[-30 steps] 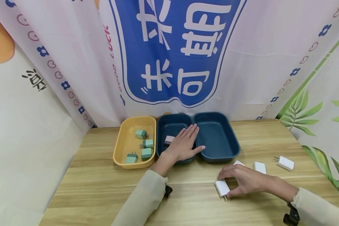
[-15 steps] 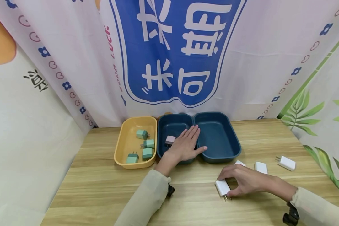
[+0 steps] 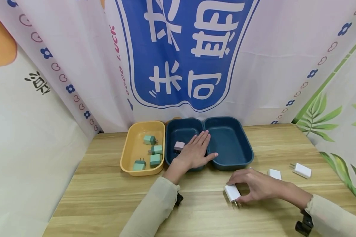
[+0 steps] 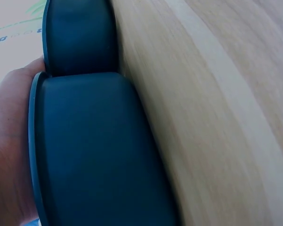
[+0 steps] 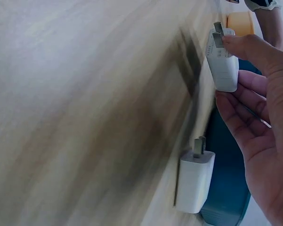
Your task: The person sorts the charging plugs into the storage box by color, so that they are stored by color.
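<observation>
My left hand lies with straight fingers across the middle dark blue tray, its fingertips at the border with the right dark blue tray. Under and beside that hand, a pale pink plug charger shows partly. In front of the right tray, my right hand pinches a white plug charger between thumb and fingers, its two prongs pointing toward me. In the right wrist view the held charger appears just off the table, above its shadow. Another white charger stands nearby.
A yellow tray at the left holds several green plug chargers. White chargers lie at the right, one near my wrist and one farther out. A printed curtain hangs behind the wooden table.
The right hand, with the white charger pinched, has risen slightly and shifted a little toward the trays. My left hand stays in place over the middle tray.
</observation>
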Available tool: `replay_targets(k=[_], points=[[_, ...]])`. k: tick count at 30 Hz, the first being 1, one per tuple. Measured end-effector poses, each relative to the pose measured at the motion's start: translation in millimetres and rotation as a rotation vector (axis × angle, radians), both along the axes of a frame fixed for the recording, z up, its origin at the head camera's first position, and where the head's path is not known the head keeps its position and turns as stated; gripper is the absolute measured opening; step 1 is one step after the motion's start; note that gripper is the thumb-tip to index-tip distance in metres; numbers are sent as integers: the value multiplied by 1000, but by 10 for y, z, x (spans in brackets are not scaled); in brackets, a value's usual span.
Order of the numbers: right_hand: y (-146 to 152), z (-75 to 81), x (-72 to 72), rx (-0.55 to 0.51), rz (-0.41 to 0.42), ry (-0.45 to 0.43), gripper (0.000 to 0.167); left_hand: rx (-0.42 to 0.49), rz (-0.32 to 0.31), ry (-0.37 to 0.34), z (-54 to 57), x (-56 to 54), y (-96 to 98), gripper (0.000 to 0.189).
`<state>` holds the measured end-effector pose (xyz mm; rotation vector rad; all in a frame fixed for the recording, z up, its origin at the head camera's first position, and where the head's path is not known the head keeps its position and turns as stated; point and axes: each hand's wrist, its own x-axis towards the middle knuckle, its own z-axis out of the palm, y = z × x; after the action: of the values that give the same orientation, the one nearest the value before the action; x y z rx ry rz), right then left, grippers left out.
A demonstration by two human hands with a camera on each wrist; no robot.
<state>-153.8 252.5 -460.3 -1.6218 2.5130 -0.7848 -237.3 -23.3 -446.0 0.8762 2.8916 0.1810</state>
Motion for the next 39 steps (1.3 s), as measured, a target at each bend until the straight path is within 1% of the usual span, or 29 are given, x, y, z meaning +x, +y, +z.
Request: replay_targets(k=[7,13,18,24,30,36,39], points=[[-19,149,-22,-37,-8,-15,36,-9,-3,11,-1,-4,0,89],[-11,260,-66,-95,4,7,36,-19,-7,14,-18,8,5,89],[11,351,-107,-107,-13,32,39,-17,-4,9,-9,18,2,90],[49,458,-191,-117,-34,92,39,-11,-8,20,-21,5,1,90],[92,537,-282,-128,-43,123,39,-19,-14,32,-47,-9,3,90],[148,578,-380,-105,-93,147,41,-20,-7,19,-62,-24,12,90],[173,595,-442,-101,-118,152,42,-17,-6,25,-56,-18,7,89]])
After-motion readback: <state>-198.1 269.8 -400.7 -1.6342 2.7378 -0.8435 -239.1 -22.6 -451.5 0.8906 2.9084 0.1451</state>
